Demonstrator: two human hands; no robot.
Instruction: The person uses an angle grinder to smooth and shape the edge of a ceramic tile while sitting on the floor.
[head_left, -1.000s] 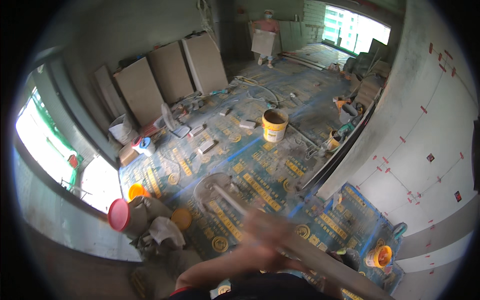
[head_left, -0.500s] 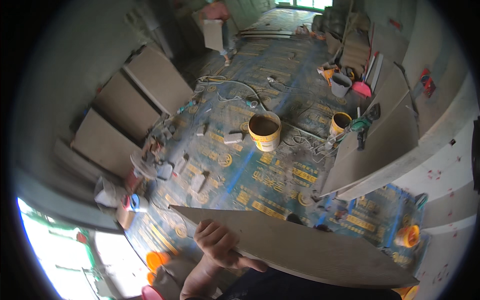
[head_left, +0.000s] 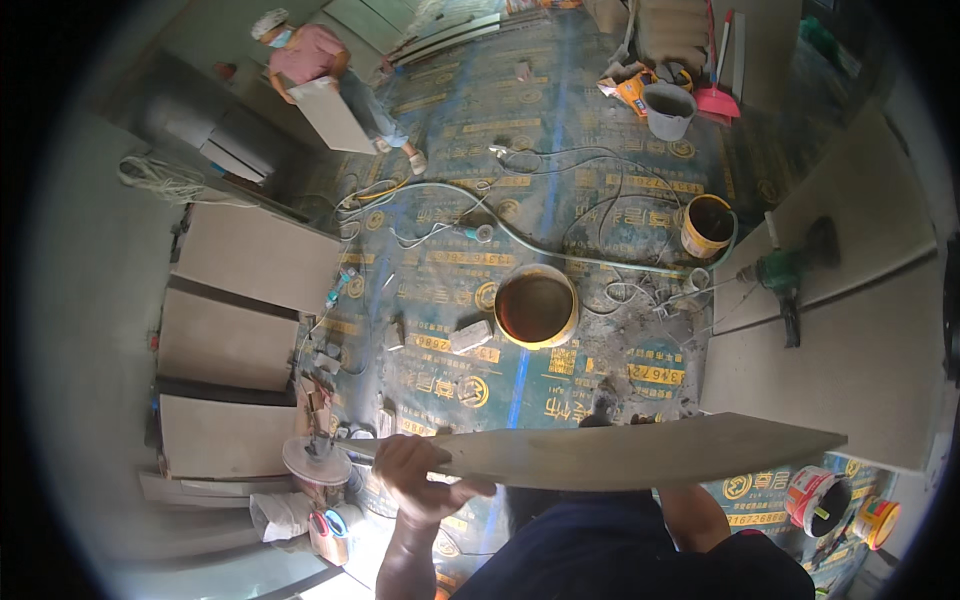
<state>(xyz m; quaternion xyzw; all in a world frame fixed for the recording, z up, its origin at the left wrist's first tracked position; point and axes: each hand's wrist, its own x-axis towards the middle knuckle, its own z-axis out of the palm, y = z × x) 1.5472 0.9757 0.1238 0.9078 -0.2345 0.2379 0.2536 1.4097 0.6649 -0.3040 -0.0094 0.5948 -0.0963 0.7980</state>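
Observation:
A long grey-beige tile stretches across the space in front of my body, seen nearly edge-on. My left hand is closed around its left end, the fingers over the top and the thumb along the near edge. On the other side, my right forearm runs up to the tile's near edge. The tile hides my right hand and its fingers. Just beyond the tile, a yellow-and-white bucket with brown contents stands on the floor.
Large tiles lean along the left wall. More panels stand at right, near a green power drill. Hoses and cables cross the covered floor, with blocks among them. A person carries a panel at far left.
My view has swung round and down. The tile has levelled out, still in my left hand, and my right forearm has come into sight. The other person has come nearer.

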